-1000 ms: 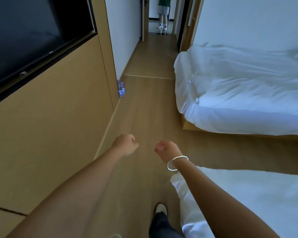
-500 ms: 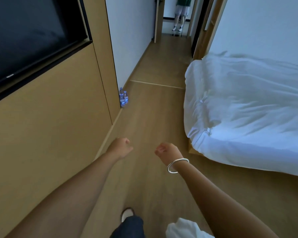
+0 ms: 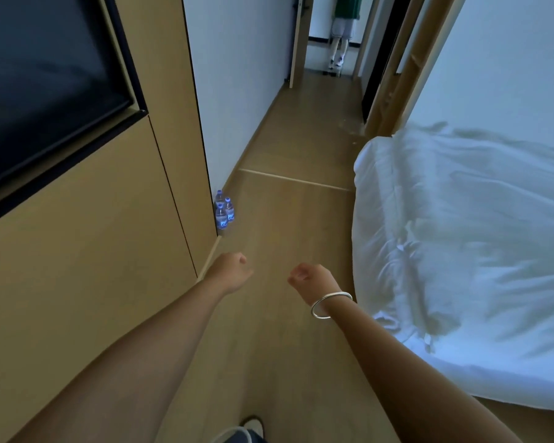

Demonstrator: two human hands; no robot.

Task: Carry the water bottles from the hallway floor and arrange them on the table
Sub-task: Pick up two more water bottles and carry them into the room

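- Bottles (image 3: 224,210) sat nearer and larger in view than half a second earlier; the bed (image 3: 461,235) had slid further right, so the walk toward the hallway had advanced.
- Three small water bottles stood upright in a tight cluster on the floor (image 3: 285,225), against the corner where the wood panel meets the white wall.
- Left hand (image 3: 230,276) was loosely curled and held nothing.
- Right hand (image 3: 311,281), bracelet (image 3: 330,304) at the wrist, was likewise curled and empty.
- Both hands were well apart from the bottles.
- Judgement: approach step only. Best to close in along the wall, crouch, and grip each bottle round the body.
- Another person's legs (image 3: 338,49) stood at the far doorway.
- No table in view.
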